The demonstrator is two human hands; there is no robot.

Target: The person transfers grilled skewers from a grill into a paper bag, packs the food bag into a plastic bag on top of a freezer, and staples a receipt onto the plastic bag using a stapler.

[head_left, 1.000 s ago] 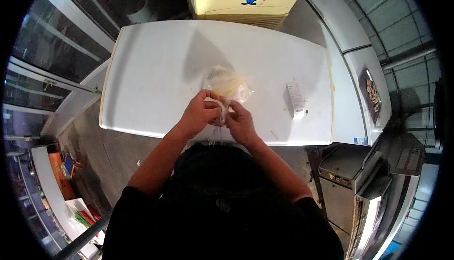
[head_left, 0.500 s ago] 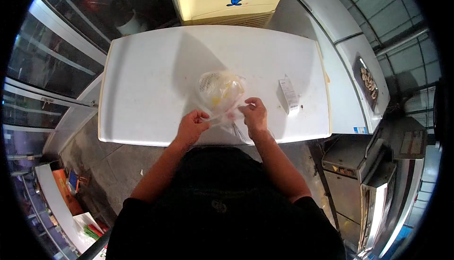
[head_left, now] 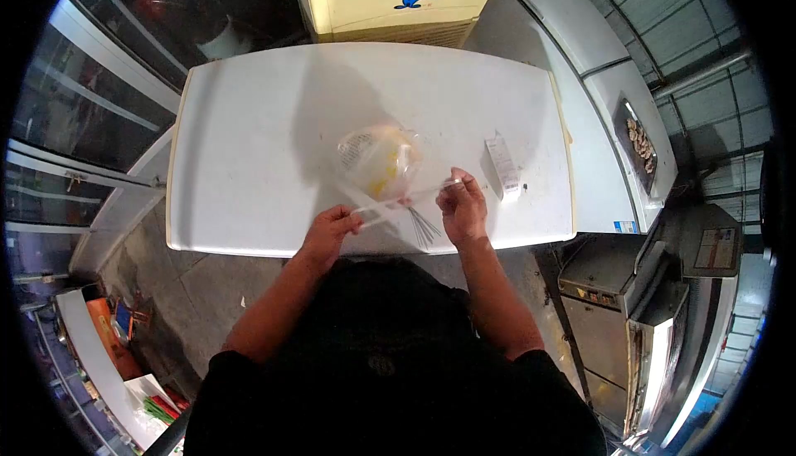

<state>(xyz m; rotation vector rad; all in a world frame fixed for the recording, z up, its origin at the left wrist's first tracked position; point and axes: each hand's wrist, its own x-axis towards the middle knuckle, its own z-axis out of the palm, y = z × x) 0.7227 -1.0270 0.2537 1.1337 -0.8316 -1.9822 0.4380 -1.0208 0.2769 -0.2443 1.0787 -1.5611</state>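
Note:
A clear plastic bag (head_left: 385, 162) with pale and yellow contents lies on the white table (head_left: 240, 141); what is inside cannot be made out. My left hand (head_left: 329, 230) pinches one stretched end of the bag at its near left. On the other side, my right hand (head_left: 463, 206) is closed on the opposite end, so a thin band of plastic runs taut between the two. Several thin dark sticks (head_left: 424, 228) poke out below the bag, near the table's front edge.
A small white carton (head_left: 502, 166) with printing stands right of my right hand. Beyond the table is a yellow cabinet (head_left: 398, 0) with a cartoon figure. A white fridge (head_left: 609, 116) borders the right side, and a steel appliance (head_left: 601, 323) stands at lower right.
My hands have moved apart, the right one going right, and the plastic between them is pulled into a longer, tighter band. More of the thin sticks shows now.

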